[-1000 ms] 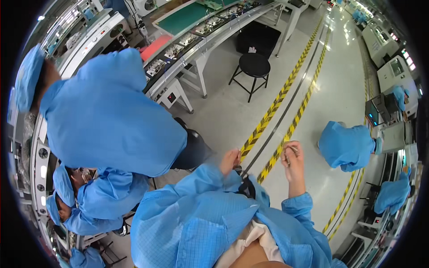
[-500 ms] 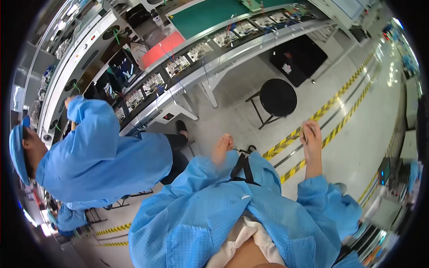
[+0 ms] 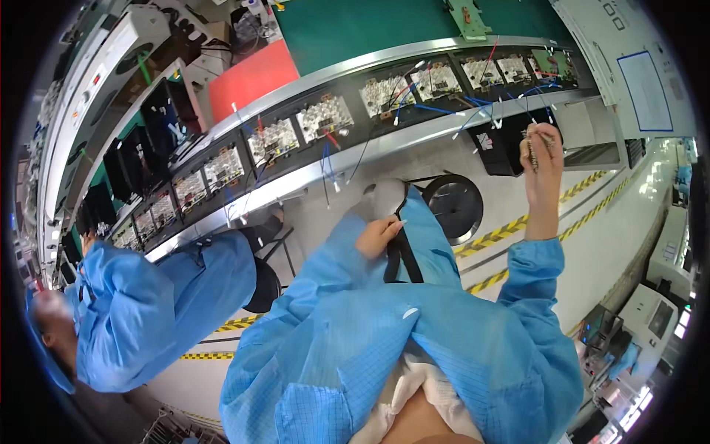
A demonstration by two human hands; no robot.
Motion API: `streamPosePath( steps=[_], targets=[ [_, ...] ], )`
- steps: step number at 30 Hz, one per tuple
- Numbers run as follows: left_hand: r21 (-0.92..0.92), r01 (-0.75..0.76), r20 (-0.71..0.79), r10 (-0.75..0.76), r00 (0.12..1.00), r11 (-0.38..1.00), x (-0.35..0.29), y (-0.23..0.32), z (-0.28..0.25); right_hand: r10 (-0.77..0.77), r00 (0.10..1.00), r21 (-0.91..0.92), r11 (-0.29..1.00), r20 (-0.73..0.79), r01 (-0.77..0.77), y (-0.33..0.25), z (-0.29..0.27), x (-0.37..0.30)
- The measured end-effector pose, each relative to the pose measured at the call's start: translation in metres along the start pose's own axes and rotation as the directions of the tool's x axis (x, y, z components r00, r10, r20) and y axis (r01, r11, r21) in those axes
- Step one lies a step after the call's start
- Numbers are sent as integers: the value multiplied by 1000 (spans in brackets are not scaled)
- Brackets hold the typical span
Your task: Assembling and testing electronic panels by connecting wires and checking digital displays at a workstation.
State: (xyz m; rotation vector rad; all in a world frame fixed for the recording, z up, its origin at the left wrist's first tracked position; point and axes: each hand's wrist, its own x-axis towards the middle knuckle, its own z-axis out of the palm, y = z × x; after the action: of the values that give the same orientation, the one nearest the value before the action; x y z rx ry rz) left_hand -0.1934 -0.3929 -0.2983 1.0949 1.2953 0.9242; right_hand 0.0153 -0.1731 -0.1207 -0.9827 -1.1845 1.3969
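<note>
My right hand (image 3: 543,159) is raised in front of the bench edge, its fingers closed round a small grey-brown, ridged metal-looking piece (image 3: 532,154). What kind of piece it is cannot be made out. Lower down, my left hand (image 3: 379,235) is in front of my body beside a black strap (image 3: 405,255) that hangs over my blue smock. Its fingers are curled together, and a pale bit shows at the fingertips. Whether the left hand touches the strap is unclear. Along the bench ahead, a dark line (image 3: 347,148) carries several circuit boards (image 3: 325,117) with coloured wires.
A co-worker in blue (image 3: 148,311) sits at the bench on the left. A black round stool (image 3: 452,207) stands close ahead, a black bin-like box (image 3: 510,152) under the bench. Green mat (image 3: 355,26) and red mat (image 3: 251,81) lie behind the line. Yellow-black tape (image 3: 495,235) marks the floor.
The bench and its boards have come closer as I moved forward. My right hand is higher, now in front of the bench edge, still closed. My left hand stays near the strap.
</note>
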Motion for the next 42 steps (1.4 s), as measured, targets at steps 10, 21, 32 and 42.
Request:
streamPosePath(
  steps=[10,21,32,42],
  targets=[
    [122,112,97,-124,987,986,124,14,14,127,887,-533,833,444,148,-87,-14,245],
    [285,451,-162,-421,892,846,251,-45,104,510,350,-618,625,786,477,58,56,452],
    [198,554,-286,-493,821,808,299,-112,234,269,-118,-63,581,956,811,209,88,506],
    [188,507,-121,-492,862,841,326,-101,187,35,-41,31,242,999,970,266,90,513]
  ],
)
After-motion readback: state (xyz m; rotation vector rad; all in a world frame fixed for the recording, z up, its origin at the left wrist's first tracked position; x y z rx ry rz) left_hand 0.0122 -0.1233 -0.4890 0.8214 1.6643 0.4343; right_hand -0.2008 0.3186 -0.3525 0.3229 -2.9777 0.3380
